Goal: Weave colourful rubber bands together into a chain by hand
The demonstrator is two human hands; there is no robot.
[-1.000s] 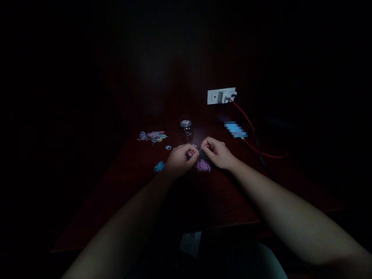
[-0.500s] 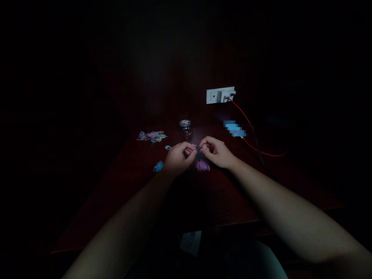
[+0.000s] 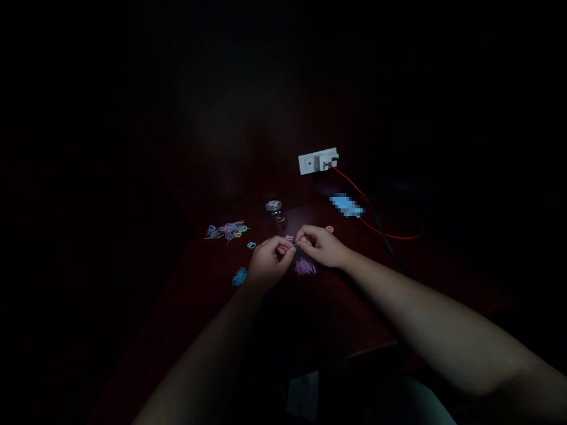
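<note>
My left hand (image 3: pixel 271 261) is closed in a pinch, fingertips at the middle of the dark red table. Facing it, my right hand (image 3: pixel 321 247) pinches too, its fingertips almost touching the left ones. Whatever is between them is too small and dark to make out. Just below the fingertips lies a pile of purple elastic bands (image 3: pixel 305 267). Pink bands (image 3: pixel 289 238) show behind the fingers, and another pink band (image 3: pixel 329 229) lies beyond my right hand. Left of my left wrist is a bunch of blue bands (image 3: pixel 240 277); a light blue band (image 3: pixel 251 245) lies farther back.
A mixed pile of coloured bands (image 3: pixel 227 231) lies at the back left. Behind my hands stands a small lidded clear jar (image 3: pixel 274 211). A red cable (image 3: pixel 349 180) runs from the wall socket (image 3: pixel 309 163) past a blurred blue device (image 3: pixel 346 205). Surroundings are very dark.
The view has shifted, so the table's things sit lower and slightly left. My hands have come a little closer together, both still pinching. A pink band beyond my right hand now shows more fully.
</note>
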